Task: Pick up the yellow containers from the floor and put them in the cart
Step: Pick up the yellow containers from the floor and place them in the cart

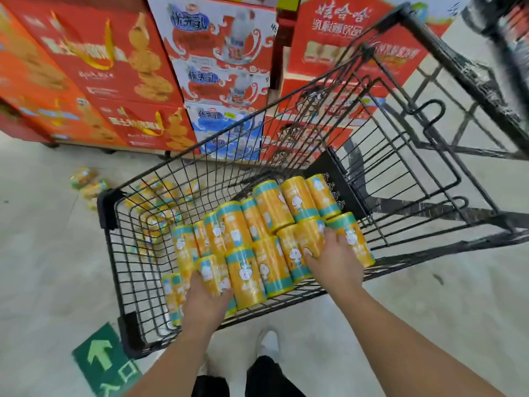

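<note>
Yellow stock: cylindrical yellow containers (pixel 270 206) with teal bands at both ends and a white cartoon figure on the side; glossy printed wrap.
Loaded so far: well over a dozen containers lie on their sides in packed rows on the bottom of the black wire shopping cart (pixel 380 156).
Remaining on floor: a small scatter of matching containers (pixel 88 183) lies on the pale floor beyond the far left corner of the cart; more show through the wire wall. Exact count cannot be read, as they are blurred.
Progress estimate: most of the load appears to be in; several pickups are judged to remain.
Left hand (pixel 207 302): inside the cart at the near left, fingers wrapped over a container (pixel 213 273) in the front row, grasping it.
Right hand (pixel 335 262): inside the cart at the near right, fingers spread across the top of a container (pixel 310 239); whether it grips or only presses cannot be told.
Surroundings: stacked red and orange cartons (pixel 94 67) stand beyond the cart; a green arrow floor sticker (pixel 104 359) lies by the near left corner.
</note>
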The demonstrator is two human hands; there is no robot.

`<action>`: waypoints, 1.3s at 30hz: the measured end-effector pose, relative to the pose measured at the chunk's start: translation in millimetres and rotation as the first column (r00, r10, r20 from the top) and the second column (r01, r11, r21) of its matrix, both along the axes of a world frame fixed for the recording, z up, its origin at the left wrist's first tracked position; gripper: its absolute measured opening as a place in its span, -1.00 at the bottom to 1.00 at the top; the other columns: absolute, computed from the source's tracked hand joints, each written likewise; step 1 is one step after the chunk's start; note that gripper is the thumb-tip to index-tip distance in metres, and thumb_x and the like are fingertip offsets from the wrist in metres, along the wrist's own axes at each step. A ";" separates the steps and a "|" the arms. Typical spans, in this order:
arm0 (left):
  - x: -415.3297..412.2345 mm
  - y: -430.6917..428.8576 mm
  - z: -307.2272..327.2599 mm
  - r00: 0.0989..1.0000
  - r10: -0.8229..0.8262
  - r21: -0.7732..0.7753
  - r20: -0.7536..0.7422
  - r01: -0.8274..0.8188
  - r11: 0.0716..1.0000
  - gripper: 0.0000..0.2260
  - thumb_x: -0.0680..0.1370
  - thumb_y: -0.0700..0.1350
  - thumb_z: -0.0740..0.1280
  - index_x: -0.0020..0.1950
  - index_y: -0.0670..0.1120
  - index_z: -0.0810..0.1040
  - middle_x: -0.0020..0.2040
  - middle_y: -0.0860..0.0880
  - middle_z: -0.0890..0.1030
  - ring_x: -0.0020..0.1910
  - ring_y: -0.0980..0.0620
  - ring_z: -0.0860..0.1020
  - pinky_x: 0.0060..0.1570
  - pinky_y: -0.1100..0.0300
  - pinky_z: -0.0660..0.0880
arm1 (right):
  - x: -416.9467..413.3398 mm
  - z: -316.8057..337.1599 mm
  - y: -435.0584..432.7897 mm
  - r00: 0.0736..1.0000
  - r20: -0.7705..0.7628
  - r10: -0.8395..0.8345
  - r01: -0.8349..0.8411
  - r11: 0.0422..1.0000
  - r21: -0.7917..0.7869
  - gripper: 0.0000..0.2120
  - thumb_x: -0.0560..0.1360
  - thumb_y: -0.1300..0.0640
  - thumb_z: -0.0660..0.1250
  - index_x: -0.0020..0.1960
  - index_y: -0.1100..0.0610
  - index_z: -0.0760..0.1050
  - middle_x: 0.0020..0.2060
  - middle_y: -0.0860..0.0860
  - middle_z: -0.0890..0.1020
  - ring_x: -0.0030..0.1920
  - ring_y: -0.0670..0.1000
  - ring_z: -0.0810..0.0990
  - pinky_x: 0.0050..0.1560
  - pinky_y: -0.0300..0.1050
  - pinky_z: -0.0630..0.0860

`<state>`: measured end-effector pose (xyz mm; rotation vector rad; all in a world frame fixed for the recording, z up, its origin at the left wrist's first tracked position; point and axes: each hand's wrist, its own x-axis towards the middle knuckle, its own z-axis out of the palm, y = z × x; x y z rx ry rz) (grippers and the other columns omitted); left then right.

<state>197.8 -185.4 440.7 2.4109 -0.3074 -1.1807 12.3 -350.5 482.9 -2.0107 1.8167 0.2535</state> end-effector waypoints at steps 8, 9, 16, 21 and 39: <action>16.2 1.9 17.3 0.999 0.030 -0.063 -0.032 -0.032 0.997 -0.16 0.44 0.09 0.46 0.56 -0.11 0.07 0.50 -0.16 0.25 0.45 -0.17 0.28 0.33 -0.08 0.37 | 15.0 11.6 3.9 1.000 0.016 -0.021 0.021 1.000 -0.020 -0.32 0.50 -0.11 0.34 0.49 0.12 0.18 0.36 0.11 0.37 0.34 0.18 0.37 0.08 0.11 0.49; 23.2 3.5 24.8 0.999 0.034 -0.084 -0.020 -0.036 0.996 -0.16 0.44 0.09 0.47 0.56 -0.11 0.09 0.50 -0.17 0.26 0.46 -0.16 0.27 0.33 -0.06 0.37 | 24.0 18.0 6.5 1.000 0.026 -0.015 0.016 0.999 -0.040 -0.32 0.50 -0.10 0.34 0.49 0.12 0.18 0.37 0.10 0.36 0.36 0.17 0.34 0.12 0.11 0.48; 116.9 27.9 116.2 0.986 0.030 -0.345 0.166 0.029 0.938 -0.27 0.44 0.08 0.46 0.50 -0.13 0.24 0.40 -0.14 0.40 0.35 -0.12 0.41 0.29 0.05 0.37 | 138.2 91.3 49.3 0.970 0.194 0.149 -0.105 0.970 -0.220 -0.35 0.51 -0.17 0.32 0.48 0.07 0.22 0.38 0.05 0.36 0.36 0.12 0.35 0.09 0.06 0.50; 222.0 92.9 177.0 0.969 0.092 -0.494 0.228 0.033 0.869 -0.41 0.46 0.04 0.46 0.41 -0.08 0.34 0.13 0.00 0.47 0.16 -0.03 0.49 0.06 0.18 0.39 | 264.0 137.3 124.8 0.902 0.325 0.283 -0.177 0.932 -0.317 -0.34 0.49 -0.15 0.35 0.48 0.06 0.25 0.36 0.04 0.38 0.37 0.10 0.36 0.25 0.06 0.44; 535.9 218.7 123.1 0.941 -0.005 -0.219 0.339 0.084 0.972 -0.36 0.44 0.15 0.42 0.44 -0.01 0.29 0.30 -0.03 0.44 0.24 0.00 0.47 0.11 0.08 0.47 | 562.7 50.3 243.4 0.881 0.387 0.273 -0.286 0.958 -0.023 -0.37 0.46 -0.10 0.38 0.45 0.06 0.29 0.31 0.05 0.43 0.32 0.10 0.43 0.20 0.01 0.44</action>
